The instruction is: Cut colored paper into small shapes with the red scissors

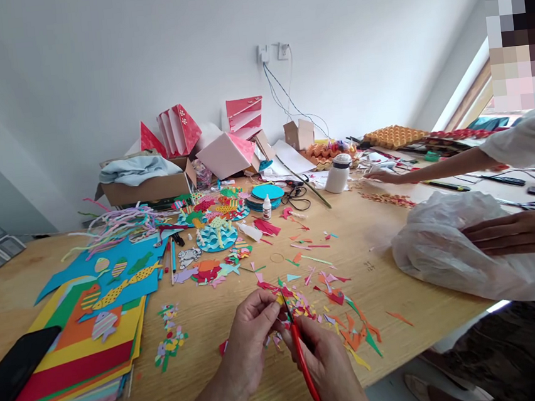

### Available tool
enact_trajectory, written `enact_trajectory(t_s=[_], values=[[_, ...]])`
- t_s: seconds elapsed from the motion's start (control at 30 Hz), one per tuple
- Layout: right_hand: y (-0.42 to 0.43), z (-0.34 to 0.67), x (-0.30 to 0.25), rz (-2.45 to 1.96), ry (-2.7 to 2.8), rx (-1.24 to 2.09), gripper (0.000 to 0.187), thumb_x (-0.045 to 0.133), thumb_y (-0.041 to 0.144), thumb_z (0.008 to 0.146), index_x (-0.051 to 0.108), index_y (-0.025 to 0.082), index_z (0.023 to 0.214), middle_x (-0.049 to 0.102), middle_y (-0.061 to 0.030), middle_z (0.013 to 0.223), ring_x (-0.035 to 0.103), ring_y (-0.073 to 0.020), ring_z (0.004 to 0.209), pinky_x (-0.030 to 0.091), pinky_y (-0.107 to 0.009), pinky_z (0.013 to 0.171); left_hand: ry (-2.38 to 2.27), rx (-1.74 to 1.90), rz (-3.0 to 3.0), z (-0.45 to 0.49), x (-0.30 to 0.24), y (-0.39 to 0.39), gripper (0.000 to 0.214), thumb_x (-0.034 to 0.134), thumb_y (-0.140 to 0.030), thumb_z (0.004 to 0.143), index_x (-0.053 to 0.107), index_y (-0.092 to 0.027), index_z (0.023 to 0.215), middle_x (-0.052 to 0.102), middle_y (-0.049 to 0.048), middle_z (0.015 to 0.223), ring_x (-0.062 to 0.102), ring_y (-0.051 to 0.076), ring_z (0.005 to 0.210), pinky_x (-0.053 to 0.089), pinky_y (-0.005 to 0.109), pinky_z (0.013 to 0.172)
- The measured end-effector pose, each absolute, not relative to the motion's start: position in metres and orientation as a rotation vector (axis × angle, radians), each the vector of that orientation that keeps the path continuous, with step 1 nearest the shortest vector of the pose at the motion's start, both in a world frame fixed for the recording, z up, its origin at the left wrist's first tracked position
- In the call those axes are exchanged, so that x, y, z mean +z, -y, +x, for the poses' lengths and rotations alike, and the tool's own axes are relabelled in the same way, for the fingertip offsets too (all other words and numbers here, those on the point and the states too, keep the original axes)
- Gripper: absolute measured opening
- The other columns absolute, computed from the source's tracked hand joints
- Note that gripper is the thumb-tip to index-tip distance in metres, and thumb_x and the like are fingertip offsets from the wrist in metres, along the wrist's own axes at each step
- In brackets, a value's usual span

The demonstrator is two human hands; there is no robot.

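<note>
Between the thumb and fingers of my left hand [254, 328] is a small yellow paper piece [279, 300]. My right hand [322, 353] grips red-handled scissors [302, 364], their dark blades pointing up beside that piece. Whether the blades touch the paper I cannot tell. Under and behind both hands lies a heap of tiny coloured paper scraps [306, 304]. Longer orange and green offcuts [356, 330] are strewn to the right of my right hand. A small cluster of multicoloured cut bits [171, 342] rests to the left of my left hand.
Coloured paper sheets [75, 364] and a black phone [22, 375] lie at left. Farther back are paper fish on a blue wavy disc [216, 235], a glue bottle [267, 208] and a white jar [338, 175]. At right, another person's hand [526, 232] rests on a plastic bag [446, 246].
</note>
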State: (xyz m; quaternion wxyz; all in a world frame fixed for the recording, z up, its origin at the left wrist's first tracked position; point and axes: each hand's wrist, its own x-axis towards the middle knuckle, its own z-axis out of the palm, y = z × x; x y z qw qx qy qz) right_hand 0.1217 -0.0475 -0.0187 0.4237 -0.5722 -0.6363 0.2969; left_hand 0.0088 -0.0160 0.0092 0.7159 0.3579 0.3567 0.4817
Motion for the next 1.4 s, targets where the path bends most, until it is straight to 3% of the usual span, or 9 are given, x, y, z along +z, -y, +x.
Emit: enact_trajectory(t_s=[0.63, 1.0, 1.4], values=[[0.049, 0.127, -0.022, -1.562, 1.717, 0.743, 0.033, 0.041, 0.044, 0.077, 0.034, 0.019, 0.055, 0.03, 0.0059, 0.05, 0.027, -0.0086, 0.047, 0.023, -0.019, 0.044, -0.796, 1.126, 0.813, 0.002, 0.008, 0.012, 0.014, 0.062, -0.026, 0.068, 0.054, -0.015, 0.068, 0.053, -0.0011, 0.063, 0.047, 0.008, 0.057, 0.035, 0.018, 0.053], [0.048, 0.132, -0.024, -1.578, 1.792, 0.744, 0.033, 0.046, 0.038, 0.075, 0.029, 0.02, 0.053, 0.03, 0.0068, 0.048, 0.026, -0.0076, 0.045, 0.021, -0.019, 0.043, -0.794, 1.116, 0.867, -0.002, 0.005, 0.004, 0.014, 0.059, -0.027, 0.07, 0.051, -0.015, 0.068, 0.048, -0.0023, 0.061, 0.046, 0.009, 0.057, 0.036, 0.019, 0.054], [0.024, 0.125, 0.002, -1.2, 1.184, 1.122, 0.02, 0.062, 0.033, 0.064, 0.05, 0.019, 0.072, 0.054, 0.0012, 0.067, 0.05, -0.013, 0.059, 0.04, -0.023, 0.052, -0.855, 1.06, 1.007, -0.006, 0.001, 0.002, 0.014, 0.057, -0.028, 0.07, 0.051, -0.015, 0.066, 0.047, -0.0028, 0.06, 0.042, 0.008, 0.054, 0.033, 0.02, 0.053]])
